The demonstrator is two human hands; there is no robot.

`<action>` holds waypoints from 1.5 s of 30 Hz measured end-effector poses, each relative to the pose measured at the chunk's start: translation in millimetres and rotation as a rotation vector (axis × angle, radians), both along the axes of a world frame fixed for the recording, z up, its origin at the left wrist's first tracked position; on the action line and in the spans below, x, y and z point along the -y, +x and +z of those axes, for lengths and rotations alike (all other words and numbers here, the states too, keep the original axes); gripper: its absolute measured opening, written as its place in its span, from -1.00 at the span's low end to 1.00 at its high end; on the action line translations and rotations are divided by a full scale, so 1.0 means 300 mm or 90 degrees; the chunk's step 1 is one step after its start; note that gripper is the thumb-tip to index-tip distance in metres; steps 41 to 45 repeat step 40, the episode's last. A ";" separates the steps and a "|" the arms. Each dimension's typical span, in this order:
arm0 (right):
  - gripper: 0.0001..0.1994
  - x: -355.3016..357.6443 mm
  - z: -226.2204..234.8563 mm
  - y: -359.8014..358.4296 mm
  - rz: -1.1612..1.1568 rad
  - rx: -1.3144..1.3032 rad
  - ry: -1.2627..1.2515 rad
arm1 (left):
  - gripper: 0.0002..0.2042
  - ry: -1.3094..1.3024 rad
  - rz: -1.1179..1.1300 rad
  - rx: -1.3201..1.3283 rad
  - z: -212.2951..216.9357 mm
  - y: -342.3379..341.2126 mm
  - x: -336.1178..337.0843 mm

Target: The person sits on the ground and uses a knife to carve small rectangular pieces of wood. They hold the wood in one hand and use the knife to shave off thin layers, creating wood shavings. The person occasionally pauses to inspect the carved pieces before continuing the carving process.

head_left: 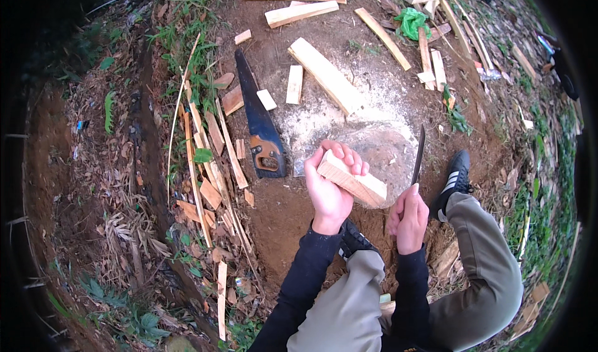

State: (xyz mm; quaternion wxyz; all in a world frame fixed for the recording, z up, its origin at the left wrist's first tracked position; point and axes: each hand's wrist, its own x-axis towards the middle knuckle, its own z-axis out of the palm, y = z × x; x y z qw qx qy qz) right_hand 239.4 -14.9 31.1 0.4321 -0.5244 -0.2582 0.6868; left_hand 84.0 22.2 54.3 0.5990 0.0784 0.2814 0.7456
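My left hand is wrapped round a short, pale wooden block, tilted with its end toward my right. My right hand grips what looks like a knife; its narrow dark blade points away from me, and the handle is hidden in my fingers. Blade and block are apart. Beneath the block lies a rounded stump-like surface dusted with pale sawdust. Just beyond it is a longer squared piece of wood.
A handsaw with a wooden handle lies left of the stump. Long wood strips line the left. More planks lie at the far side, and a green plastic bag at far right. My shoe stands beside the stump.
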 end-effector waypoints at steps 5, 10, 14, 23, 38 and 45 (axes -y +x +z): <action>-0.62 -0.010 0.009 -0.061 0.050 -0.008 0.035 | -0.70 -0.027 -0.018 -0.070 -0.004 -0.009 0.008; -0.75 -0.018 0.011 -0.097 0.065 0.002 -0.029 | -0.66 -0.008 -0.013 -0.100 -0.025 -0.031 0.020; -0.72 -0.025 0.013 -0.121 0.061 -0.074 -0.105 | -0.61 0.004 0.056 -0.206 -0.048 -0.032 0.039; -0.64 -0.075 -0.101 -0.081 0.053 0.139 -0.042 | -0.49 0.106 -0.005 -0.834 -0.208 -0.094 0.126; -0.63 0.078 0.069 -0.076 0.250 0.383 0.183 | -0.60 0.077 0.257 -0.971 -0.145 -0.018 0.087; -0.62 0.080 0.070 -0.083 0.273 0.383 0.193 | -0.57 0.042 0.251 -0.924 -0.146 -0.026 0.092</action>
